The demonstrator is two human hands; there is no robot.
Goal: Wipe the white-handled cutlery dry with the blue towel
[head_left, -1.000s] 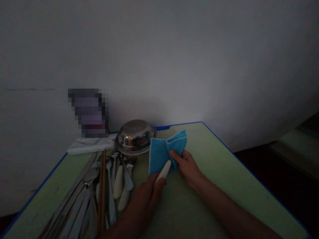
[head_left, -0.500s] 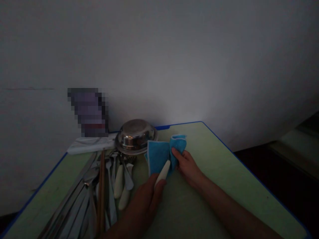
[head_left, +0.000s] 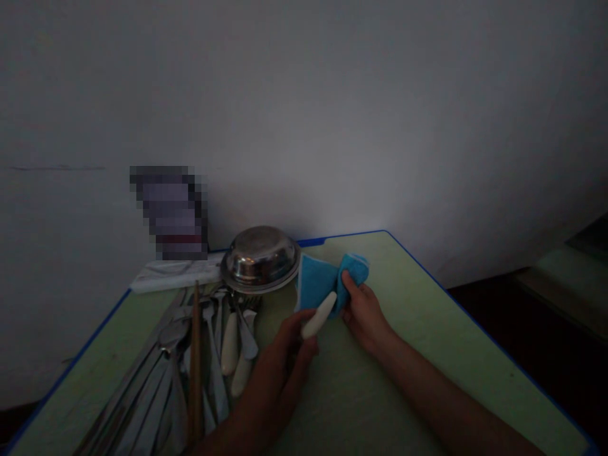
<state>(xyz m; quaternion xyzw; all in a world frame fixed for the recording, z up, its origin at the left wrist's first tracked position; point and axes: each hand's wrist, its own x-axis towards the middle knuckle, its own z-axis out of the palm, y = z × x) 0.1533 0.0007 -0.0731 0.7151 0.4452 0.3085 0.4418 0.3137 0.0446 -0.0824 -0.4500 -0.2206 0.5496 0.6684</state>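
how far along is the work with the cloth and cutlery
Done: no piece visibly shows as finished. In hand: the left hand holds a utensil with a smooth white handle by the folded blue cloth in the right hand. Left: unclear; silvery metal cutlery and brown wooden chopsticks lie on the left, nothing showing which were handled.

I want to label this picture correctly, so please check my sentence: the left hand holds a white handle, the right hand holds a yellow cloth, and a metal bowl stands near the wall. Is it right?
Not quite: the cloth in the right hand is blue, as the head view shows. The rest can stand.
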